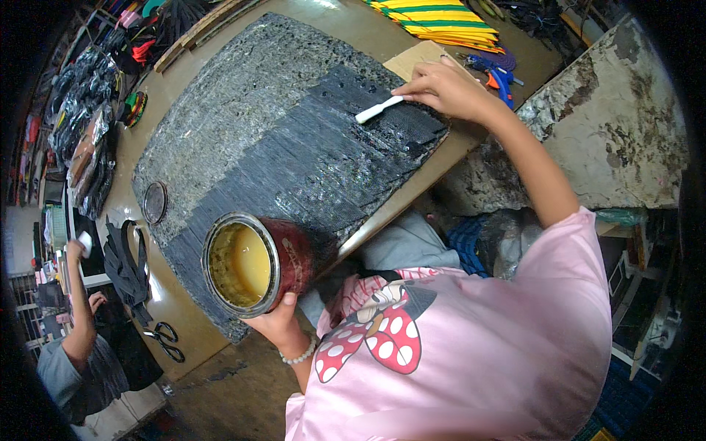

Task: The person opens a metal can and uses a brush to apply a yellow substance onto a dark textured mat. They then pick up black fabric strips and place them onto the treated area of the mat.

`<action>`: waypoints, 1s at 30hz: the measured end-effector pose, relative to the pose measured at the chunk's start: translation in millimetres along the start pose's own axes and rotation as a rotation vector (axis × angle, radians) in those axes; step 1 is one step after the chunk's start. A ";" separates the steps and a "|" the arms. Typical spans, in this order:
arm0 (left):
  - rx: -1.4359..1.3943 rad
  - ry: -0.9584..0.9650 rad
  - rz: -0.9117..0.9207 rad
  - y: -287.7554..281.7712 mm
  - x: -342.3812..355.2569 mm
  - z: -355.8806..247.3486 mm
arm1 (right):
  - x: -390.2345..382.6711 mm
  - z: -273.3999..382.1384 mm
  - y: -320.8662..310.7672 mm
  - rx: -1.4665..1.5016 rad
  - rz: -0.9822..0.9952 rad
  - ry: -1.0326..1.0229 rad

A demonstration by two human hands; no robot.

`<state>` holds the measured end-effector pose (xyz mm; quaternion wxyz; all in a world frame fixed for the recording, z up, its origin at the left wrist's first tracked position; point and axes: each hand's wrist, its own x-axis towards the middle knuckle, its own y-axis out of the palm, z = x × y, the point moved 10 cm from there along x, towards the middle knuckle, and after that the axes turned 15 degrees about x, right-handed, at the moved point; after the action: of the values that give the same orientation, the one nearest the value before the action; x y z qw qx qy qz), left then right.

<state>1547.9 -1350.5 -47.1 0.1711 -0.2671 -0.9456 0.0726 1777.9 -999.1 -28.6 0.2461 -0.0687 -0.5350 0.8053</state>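
Observation:
My right hand pinches a slim white tool, a small brush or spatula by its shape, with its wider end low over the black material. That material has a streaked surface with wet, glossy patches, and lies across a grey, residue-crusted board. At the near edge of the board, my left hand grips a red tin can from below and the side. The can tilts so its mouth shows yellowish glue-like liquid inside. A round lid rests at the board's left corner.
Black-handled scissors and black straps lie on the table's left side. Beyond the board are a yellow-and-green striped stack and a blue tool. Another person works at the left; bagged goods are piled there.

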 end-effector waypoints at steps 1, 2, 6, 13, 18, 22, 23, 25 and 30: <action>0.001 -0.014 0.004 1.4 -1.3 -1.3 | 1.5 -4.0 4.0 0.031 0.018 0.010; -0.008 -0.051 -0.014 0.7 -3.4 -0.4 | 2.0 -0.8 2.7 0.062 -0.006 -0.043; -0.009 -0.059 -0.056 -0.8 -1.0 -3.3 | -30.1 -7.2 14.3 0.154 0.130 0.080; 0.015 -0.001 0.058 16.3 6.2 -8.8 | -68.6 14.6 -9.4 0.114 0.210 -0.083; 0.054 0.046 0.083 25.5 7.8 -21.1 | -58.0 11.8 -35.3 0.514 0.255 0.167; 0.175 0.184 0.102 30.3 15.5 -44.9 | -30.1 88.1 -63.1 0.690 -0.002 0.038; 0.241 0.248 0.112 33.1 14.7 -54.1 | -25.4 122.7 -65.5 0.639 -0.019 -0.095; 0.219 0.309 0.133 41.2 12.3 -65.3 | -20.1 188.6 -62.7 0.370 -0.018 -0.357; 0.094 0.300 0.147 49.6 9.2 -70.4 | 4.7 274.5 -29.6 -0.023 -0.043 -0.497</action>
<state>1590.0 -1300.4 9.8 0.3167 -0.3351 -0.8829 0.0883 1680.7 -1215.1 113.4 0.1231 0.1401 -0.5896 0.7859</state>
